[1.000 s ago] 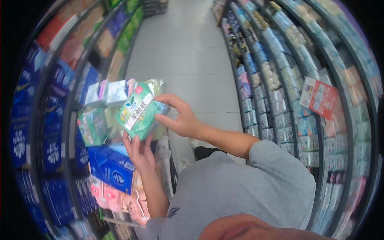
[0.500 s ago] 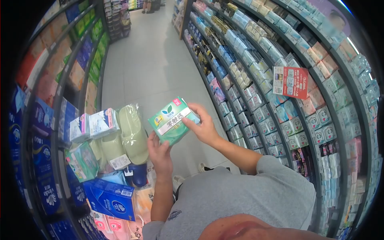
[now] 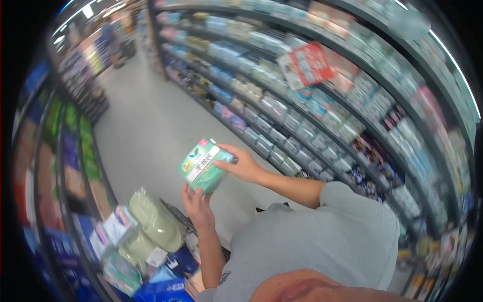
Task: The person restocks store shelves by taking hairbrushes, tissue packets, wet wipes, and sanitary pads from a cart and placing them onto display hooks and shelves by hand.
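A green pack of sanitary pads [image 3: 204, 171] with a white band of lettering and a leaf print is held up in front of my chest. My right hand [image 3: 242, 165] grips its right side, thumb on the front face. At the lower left corner, my left hand [image 3: 199, 207] supports it with bent fingers. Below and to the left, a loaded cart holds pale green slippers [image 3: 156, 221] in clear plastic. A white and blue pack [image 3: 118, 224], a green pack [image 3: 122, 274] and a blue package [image 3: 163, 291] lie around them.
Shelves of packaged goods [image 3: 282, 110] line the aisle's right side, with a red and white sign [image 3: 307, 65] sticking out. More shelves [image 3: 65, 171] stand close on the left. The grey floor [image 3: 146, 121] runs to a blurred display stand [image 3: 83, 83].
My view has swung to the right and up, so the cart sits lower and the right shelves fill more of it. Both hands keep the pack in much the same hold.
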A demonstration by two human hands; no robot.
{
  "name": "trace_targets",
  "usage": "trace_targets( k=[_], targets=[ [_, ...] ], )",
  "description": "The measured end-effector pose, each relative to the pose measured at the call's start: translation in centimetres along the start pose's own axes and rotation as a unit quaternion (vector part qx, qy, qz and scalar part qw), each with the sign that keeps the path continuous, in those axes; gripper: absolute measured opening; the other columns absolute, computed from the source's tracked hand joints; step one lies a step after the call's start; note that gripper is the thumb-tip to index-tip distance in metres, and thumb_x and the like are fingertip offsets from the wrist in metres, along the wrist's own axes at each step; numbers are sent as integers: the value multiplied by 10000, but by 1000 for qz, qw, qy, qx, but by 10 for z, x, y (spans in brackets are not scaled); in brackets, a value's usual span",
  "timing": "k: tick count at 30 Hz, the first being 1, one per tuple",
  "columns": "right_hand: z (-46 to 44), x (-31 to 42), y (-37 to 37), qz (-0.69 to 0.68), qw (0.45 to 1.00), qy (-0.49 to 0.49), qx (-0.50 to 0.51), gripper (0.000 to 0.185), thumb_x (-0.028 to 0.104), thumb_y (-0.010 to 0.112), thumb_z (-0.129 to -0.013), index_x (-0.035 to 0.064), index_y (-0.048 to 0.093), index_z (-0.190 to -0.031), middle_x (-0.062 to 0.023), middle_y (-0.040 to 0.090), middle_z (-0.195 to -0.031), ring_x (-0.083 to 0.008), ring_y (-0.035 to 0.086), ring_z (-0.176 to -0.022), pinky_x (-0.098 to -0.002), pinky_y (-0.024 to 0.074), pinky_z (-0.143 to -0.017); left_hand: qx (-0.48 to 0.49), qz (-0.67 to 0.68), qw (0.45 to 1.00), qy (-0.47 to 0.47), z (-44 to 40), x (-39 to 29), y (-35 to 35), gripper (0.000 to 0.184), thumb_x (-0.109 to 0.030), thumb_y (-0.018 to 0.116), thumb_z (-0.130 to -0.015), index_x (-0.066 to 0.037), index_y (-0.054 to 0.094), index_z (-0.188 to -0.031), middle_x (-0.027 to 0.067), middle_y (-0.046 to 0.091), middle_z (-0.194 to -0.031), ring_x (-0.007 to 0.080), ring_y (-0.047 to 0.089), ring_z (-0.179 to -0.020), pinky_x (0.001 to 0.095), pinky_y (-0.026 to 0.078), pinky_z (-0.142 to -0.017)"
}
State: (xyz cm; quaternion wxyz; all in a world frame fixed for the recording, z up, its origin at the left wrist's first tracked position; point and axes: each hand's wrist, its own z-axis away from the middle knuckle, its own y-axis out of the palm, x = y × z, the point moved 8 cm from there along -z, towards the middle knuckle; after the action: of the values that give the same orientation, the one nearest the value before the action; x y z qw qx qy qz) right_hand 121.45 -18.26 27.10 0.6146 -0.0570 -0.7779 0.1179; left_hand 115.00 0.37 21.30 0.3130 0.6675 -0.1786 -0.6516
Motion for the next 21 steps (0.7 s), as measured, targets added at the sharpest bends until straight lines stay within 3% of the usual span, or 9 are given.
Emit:
trace_targets(
  k=[4, 5, 15, 18, 21],
  targets=[
    [15, 6, -43, 11, 999, 1, -50, 568, 299, 730, -865, 0, 543, -1310, -153, 608, -1243, -225, 569, -1156, -346, 452, -973, 61, -33, 997, -30, -7, 24, 33, 591, -179, 572, -955, -46, 282, -1453, 152, 474, -1356, 279, 531, -1197, 437, 492, -943],
    [17, 5, -51, 18, 998, -4, -63, 562, 298, 729, -864, 0, 546, -1304, -153, 608, -1245, -224, 570, -1157, -345, 452, -975, 81, -33, 995, -50, -7, 27, 42, 612, -156, 565, -959, -9, 254, -1465, 184, 394, -1421, 312, 445, -1289, 506, 406, -1015],
    [49, -28, -148, 3, 981, 1, -196, 595, 335, 730, -826, -35, 561, -1260, -197, 625, -1213, -281, 602, -1136, -363, 474, -949, 193, -68, 968, -143, -8, 87, 126, 639, -204, 573, -968, -46, 227, -1482, 191, 376, -1447, 362, 440, -1305, 522, 395, -1049],
    [54, -32, -171, -25, 979, 17, -204, 583, 330, 732, -822, -24, 573, -1258, -199, 626, -1213, -283, 606, -1123, -360, 475, -945, 206, -95, 963, -143, -10, 103, 144, 653, -309, 580, -969, -77, 245, -1480, 167, 401, -1431, 360, 466, -1276, 459, 464, -991],
    [51, -38, -189, -31, 980, 21, -197, 564, 335, 734, -817, -3, 596, -1247, -204, 621, -1220, -291, 604, -1121, -362, 472, -944, 211, -74, 962, -155, -12, 113, 162, 657, -260, 573, -968, -86, 219, -1493, 180, 373, -1456, 383, 429, -1310, 523, 404, -1040]
  ],
)
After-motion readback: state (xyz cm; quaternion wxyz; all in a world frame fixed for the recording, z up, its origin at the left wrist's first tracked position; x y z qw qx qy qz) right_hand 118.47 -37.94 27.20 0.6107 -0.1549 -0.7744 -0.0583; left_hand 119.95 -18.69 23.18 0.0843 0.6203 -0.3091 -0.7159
